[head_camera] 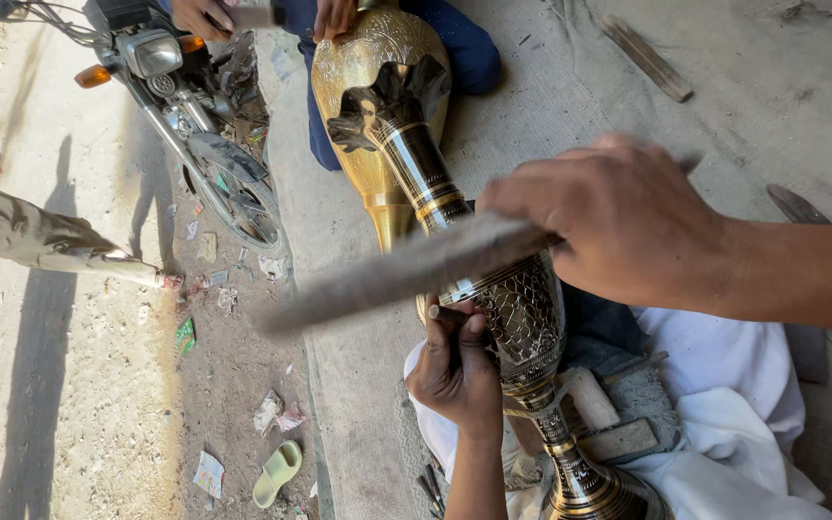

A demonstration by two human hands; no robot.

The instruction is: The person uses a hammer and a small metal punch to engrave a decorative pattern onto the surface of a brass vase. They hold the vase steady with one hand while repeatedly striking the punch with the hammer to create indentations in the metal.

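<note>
Centrally, a tall engraved brass vase (522,318) lies tilted across the person's lap. Right hand (618,226) is clenched around a blurred mallet (406,270) over the vase's neck. Left hand (455,371) pinches what appears to be a small chisel (447,315) against its body.

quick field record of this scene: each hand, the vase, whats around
left hand: pinches a small tool against the vase body
right hand: grips a long blurred tool laid across the vase
engraved metal vase: dark and brass, lying across the lap
second vase: brass, under another person's hand
around: motorcycle, green sandal, grey mat
</note>
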